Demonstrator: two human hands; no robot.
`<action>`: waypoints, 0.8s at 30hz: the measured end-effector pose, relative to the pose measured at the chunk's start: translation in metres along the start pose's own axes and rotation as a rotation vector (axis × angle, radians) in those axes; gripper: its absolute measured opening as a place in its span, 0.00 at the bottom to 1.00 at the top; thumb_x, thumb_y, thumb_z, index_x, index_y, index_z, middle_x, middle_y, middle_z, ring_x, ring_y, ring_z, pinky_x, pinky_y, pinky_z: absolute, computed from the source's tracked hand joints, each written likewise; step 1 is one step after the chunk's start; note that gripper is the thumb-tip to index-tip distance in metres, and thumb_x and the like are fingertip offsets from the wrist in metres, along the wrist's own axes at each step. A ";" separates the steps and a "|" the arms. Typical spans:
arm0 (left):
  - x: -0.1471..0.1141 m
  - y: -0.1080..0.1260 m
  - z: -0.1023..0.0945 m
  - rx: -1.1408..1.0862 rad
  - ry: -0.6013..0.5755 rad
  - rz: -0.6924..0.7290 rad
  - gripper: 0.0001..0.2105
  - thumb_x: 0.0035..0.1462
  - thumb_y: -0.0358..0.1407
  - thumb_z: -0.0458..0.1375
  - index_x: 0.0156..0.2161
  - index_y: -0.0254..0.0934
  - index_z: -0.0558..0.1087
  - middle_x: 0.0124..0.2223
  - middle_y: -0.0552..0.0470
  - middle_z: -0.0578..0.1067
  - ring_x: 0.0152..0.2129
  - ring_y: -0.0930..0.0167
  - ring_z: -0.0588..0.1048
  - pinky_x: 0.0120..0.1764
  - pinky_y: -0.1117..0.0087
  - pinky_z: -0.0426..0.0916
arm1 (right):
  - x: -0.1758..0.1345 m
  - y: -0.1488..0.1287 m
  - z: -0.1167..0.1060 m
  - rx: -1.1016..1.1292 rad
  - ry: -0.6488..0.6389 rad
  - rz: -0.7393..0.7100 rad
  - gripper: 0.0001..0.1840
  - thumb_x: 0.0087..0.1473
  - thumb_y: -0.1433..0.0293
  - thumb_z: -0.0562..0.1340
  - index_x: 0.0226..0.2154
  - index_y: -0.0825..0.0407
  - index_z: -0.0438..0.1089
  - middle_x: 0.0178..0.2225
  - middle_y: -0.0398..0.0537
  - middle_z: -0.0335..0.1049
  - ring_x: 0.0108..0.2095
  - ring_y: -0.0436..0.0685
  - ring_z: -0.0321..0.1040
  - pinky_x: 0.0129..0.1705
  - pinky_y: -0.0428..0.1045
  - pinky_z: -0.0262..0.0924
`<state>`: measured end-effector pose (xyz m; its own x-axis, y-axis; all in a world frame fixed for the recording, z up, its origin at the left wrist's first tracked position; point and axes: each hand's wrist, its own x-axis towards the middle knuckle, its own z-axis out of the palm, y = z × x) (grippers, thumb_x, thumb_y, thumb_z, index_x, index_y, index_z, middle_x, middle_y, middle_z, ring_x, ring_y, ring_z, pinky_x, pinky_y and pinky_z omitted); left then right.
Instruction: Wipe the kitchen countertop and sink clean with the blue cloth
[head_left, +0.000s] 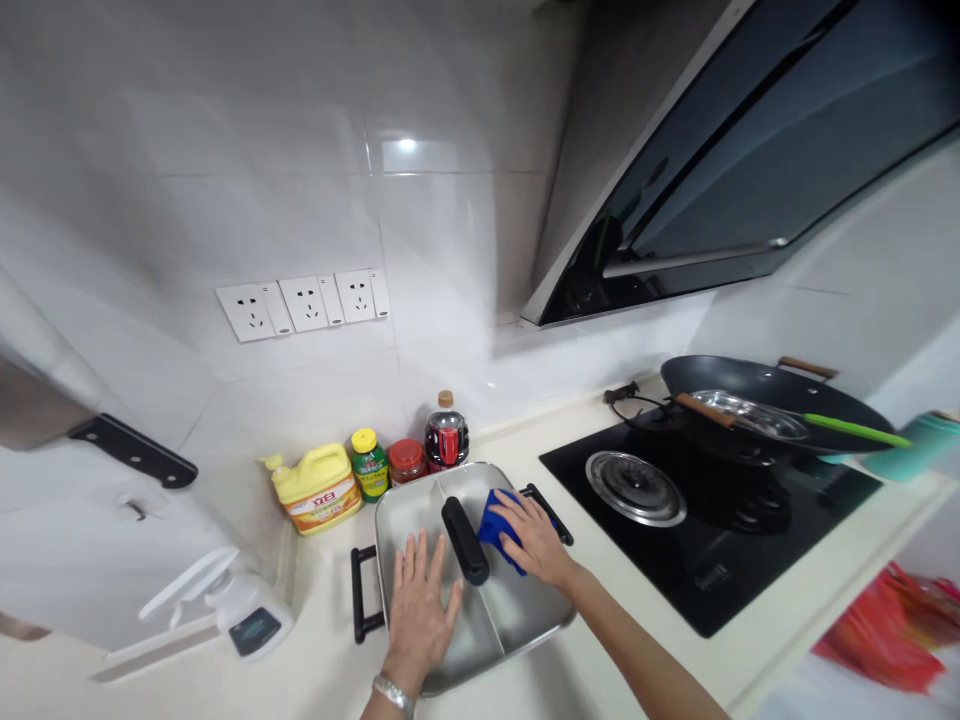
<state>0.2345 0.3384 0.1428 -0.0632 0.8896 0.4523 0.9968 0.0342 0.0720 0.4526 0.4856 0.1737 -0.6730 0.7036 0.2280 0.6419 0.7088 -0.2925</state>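
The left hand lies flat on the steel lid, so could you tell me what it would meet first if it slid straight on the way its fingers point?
Probably the black handle on the lid, just ahead of the left hand.

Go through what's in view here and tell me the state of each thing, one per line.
Left hand: flat, fingers spread, pressing on the steel lid.
Right hand: pressing a blue cloth onto the lid.
Steel lid: lying on the counter, black handle up.
Wok: on the stove, utensils resting inside.
Near burner: bare, no flame visible.
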 end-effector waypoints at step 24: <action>-0.002 0.002 -0.009 0.031 -0.074 0.001 0.32 0.66 0.47 0.49 0.70 0.47 0.45 0.72 0.44 0.51 0.68 0.55 0.52 0.63 0.47 0.61 | 0.101 -0.023 0.027 -0.099 -0.131 0.324 0.32 0.63 0.58 0.50 0.65 0.54 0.56 0.70 0.60 0.44 0.65 0.78 0.45 0.62 0.72 0.43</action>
<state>0.2366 0.3331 0.1501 -0.0598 0.9209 0.3853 0.9980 0.0468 0.0432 0.3600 0.5391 0.1787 -0.4664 0.8844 0.0154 0.8576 0.4564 -0.2370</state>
